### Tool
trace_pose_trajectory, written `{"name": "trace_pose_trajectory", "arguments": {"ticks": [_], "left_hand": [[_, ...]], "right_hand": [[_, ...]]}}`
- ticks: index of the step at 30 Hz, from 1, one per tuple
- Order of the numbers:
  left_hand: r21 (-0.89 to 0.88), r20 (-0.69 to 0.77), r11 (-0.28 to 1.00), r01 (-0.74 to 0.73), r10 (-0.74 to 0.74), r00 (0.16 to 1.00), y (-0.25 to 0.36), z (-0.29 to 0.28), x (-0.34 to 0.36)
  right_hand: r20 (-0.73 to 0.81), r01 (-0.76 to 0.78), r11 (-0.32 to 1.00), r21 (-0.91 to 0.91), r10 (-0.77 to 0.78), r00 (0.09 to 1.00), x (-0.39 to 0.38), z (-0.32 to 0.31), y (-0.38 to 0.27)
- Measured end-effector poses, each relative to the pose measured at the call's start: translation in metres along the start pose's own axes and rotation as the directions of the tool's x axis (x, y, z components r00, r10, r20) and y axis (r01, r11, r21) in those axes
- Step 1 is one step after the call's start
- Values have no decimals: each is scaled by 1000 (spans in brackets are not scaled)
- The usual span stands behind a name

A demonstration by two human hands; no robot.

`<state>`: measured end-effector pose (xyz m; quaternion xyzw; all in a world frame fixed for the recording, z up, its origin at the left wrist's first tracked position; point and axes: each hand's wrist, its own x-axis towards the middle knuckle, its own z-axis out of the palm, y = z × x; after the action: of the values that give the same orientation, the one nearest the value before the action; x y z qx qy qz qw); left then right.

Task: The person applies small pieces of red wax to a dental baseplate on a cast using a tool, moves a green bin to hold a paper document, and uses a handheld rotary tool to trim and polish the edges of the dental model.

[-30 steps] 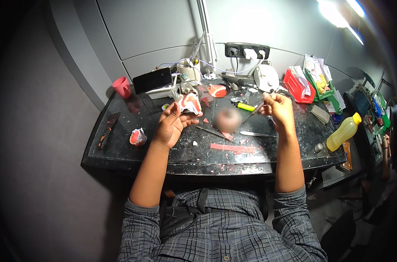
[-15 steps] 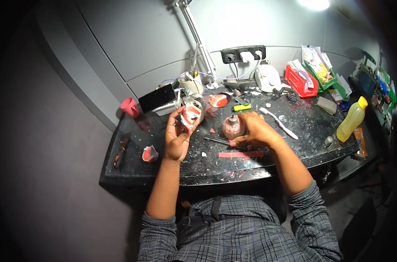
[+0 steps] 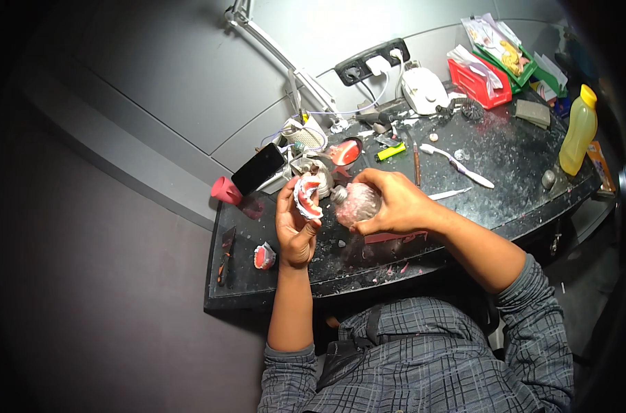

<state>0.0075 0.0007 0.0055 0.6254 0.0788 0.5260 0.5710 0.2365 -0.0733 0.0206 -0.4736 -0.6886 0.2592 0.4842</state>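
Two bare hands meet above a dark, debris-flecked surface [image 3: 512, 206]. The left hand [image 3: 295, 237] grips a red-and-white dental model [image 3: 306, 199], its long axis running from near to far and the open side of its arch apparently facing right; it sits at the fingertips, thumb at the near end. The right hand [image 3: 399, 203] grips a round bottle [image 3: 357, 205] of pinkish contents, tipped on its side, neck pointing left at the model, just beside it; thumb on the near side, fingers over the far side, base toward the palm. That hand partly hides a pink strip [image 3: 395, 237]. Beyond lie a bright green marker-like stick [image 3: 391, 151] and a white toothbrush [image 3: 457, 165]. A second dental model [image 3: 264, 257] rests near the left forearm, with an orange-handled tool [image 3: 223, 265] farther left.
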Motion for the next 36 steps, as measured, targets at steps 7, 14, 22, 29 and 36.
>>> {"name": "trace_pose_trajectory", "arguments": {"ticks": [7,14,22,29,36], "left_hand": [[53,44,998,40,-43,998,2,5,-2],[53,39,997,51,-53,998,3,7,-2],[48,38,998,51,-53,998,2,6,-2],[58,36,997,55,-57,998,2,6,-2],[53,41,996,70,-72,997,1,5,-3]], "right_hand": [[-4,4,999,39,-4,1000,-2,7,-2],[-2,-4,999,49,4,1000,-1,4,-3],[-20,16,998,67,-15,1000,-1,5,-3],[3,1,996,91,-1,1000,-1,3,-4],[-12,16,996,93,-15,1000,-1,5,-2]]}}
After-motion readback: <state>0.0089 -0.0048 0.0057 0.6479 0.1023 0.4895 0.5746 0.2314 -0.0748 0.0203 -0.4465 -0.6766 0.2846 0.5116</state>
